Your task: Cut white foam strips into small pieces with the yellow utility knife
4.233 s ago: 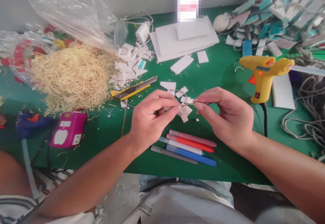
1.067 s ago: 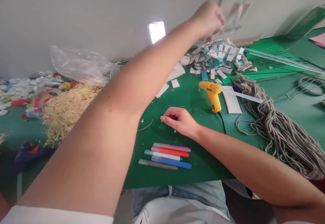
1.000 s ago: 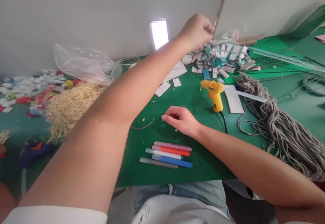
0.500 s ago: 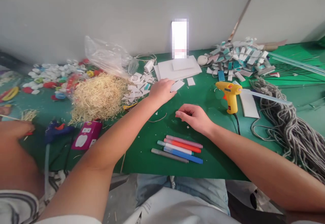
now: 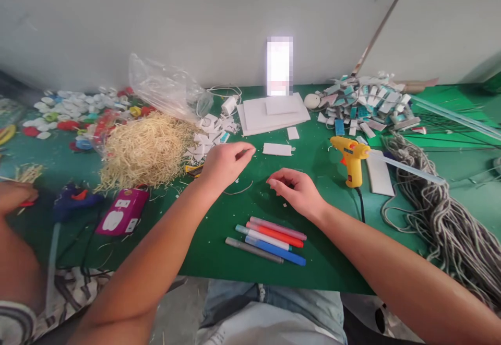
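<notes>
My left hand (image 5: 225, 163) hovers over the green table, its fingers stretched loosely forward with nothing visible between them. Just beyond its fingertips lies a small white foam-like rectangle (image 5: 277, 149), apart from the hand. My right hand (image 5: 296, 191) rests on the table with curled fingers and the thumb near the fingertips; whatever they may hold is hidden. Below the hands several markers lie side by side, among them a red one (image 5: 276, 233), a blue one (image 5: 276, 251) and a grey one (image 5: 254, 250).
White sheets (image 5: 250, 118) and a bright blurred screen (image 5: 279, 66) are at the back. A yellow glue gun (image 5: 350, 159) and grey yarn (image 5: 442, 199) lie right. Straw (image 5: 144, 152), a purple box (image 5: 123, 211) and another person's hand (image 5: 18, 196) are left.
My left hand has let go of the white rectangle and drawn back to the left and nearer. The rectangle now lies flat and level. My right hand stays about where it was.
</notes>
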The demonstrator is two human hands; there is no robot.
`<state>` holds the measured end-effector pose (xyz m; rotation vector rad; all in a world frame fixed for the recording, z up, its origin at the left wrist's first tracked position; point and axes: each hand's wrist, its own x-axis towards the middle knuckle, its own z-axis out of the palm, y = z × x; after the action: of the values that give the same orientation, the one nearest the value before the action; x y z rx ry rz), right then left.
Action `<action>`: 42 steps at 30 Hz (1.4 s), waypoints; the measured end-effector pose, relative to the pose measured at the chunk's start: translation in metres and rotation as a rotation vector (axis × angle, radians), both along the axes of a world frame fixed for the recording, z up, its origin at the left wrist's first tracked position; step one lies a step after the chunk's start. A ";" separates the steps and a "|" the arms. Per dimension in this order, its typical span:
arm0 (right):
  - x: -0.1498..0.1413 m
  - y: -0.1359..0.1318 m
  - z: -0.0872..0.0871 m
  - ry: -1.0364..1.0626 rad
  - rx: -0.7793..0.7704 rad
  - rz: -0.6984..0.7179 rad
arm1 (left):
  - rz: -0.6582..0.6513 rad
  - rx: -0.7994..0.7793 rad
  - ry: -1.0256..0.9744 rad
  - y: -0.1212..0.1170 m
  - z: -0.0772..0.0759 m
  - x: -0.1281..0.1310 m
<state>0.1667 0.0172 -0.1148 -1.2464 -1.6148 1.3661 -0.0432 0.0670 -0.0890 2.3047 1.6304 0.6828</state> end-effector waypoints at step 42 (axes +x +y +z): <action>-0.005 0.000 0.001 -0.238 0.490 -0.052 | 0.025 0.086 0.289 -0.004 -0.024 -0.040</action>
<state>0.1621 0.0173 -0.1136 -1.1649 -1.9154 0.7395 -0.0830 0.0627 -0.1130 2.5460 1.7845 0.4483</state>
